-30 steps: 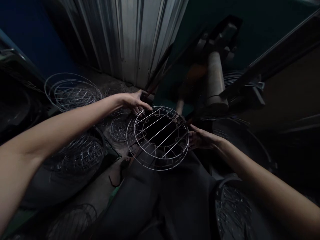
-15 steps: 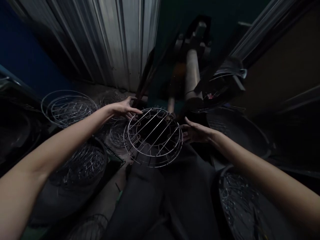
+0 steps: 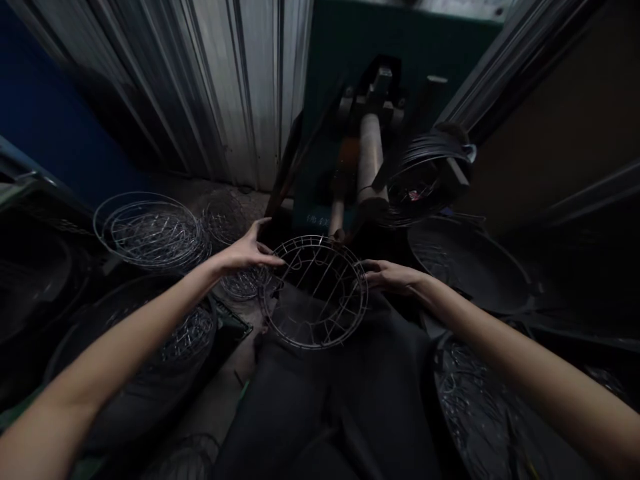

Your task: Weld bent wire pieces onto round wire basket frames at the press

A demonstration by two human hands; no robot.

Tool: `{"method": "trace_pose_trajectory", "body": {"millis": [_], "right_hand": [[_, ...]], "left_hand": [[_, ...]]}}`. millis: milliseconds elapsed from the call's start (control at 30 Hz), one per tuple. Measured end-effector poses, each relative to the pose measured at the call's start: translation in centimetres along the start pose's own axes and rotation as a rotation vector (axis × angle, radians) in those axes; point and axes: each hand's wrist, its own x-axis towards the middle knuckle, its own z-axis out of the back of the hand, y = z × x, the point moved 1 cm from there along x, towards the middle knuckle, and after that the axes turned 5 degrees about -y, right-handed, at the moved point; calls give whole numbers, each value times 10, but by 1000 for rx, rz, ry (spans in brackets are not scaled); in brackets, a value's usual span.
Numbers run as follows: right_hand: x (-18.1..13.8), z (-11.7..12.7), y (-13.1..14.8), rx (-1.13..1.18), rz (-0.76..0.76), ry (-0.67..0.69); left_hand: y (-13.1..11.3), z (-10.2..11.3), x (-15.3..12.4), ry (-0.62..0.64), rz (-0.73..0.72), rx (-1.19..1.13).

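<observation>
A round wire basket frame [image 3: 315, 292] of bent steel rods hangs above my dark-trousered lap [image 3: 325, 407], tilted, with its rim between my two hands. My left hand [image 3: 247, 253] grips the frame's left rim with its fingers spread. My right hand [image 3: 393, 277] holds the opposite rim, its fingers curled over the wire. Just below my left hand lies a small pile of wire frames [image 3: 243, 285], partly hidden by the held frame.
Stacked wire rings [image 3: 150, 230] lie at left, with a black tub of wire frames [image 3: 185, 340] below them. A wire-filled tub [image 3: 475, 407] sits at lower right. Ahead stand a roller machine [image 3: 371, 157], a wire coil [image 3: 425, 180] and a corrugated metal wall [image 3: 235, 87].
The wire frame has turned and tilted, now showing a more oblique face, and has moved slightly down. Both hands stay on its rim. The view has shifted upward, showing more of the machine.
</observation>
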Motion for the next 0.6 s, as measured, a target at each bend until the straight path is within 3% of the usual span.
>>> {"method": "trace_pose_trajectory", "body": {"millis": [133, 233, 300, 367, 433, 467, 567, 600], "right_hand": [[-36, -1, -12, 12, 101, -5], [-94, -12, -7, -101, 210, -124], [-132, -26, -3, -246, 252, -163], [-157, -41, -1, -400, 300, -129], [-165, -53, -1, -527, 352, -98], [-163, -57, -3, -574, 374, -103], [-152, -66, -11, -671, 429, -151], [-150, -70, -14, -701, 456, -146]], "left_hand": [[29, -21, -31, -29, 15, -129], [43, -30, -48, 107, 36, -262], [40, -34, -62, 177, 20, -241], [24, -39, -81, 23, -86, -97], [-1, -53, -104, -238, -341, 144], [-14, -65, -115, -307, -513, 274], [-41, -116, -140, -181, -1129, 561], [-45, -131, -145, -140, -1259, 642]]}}
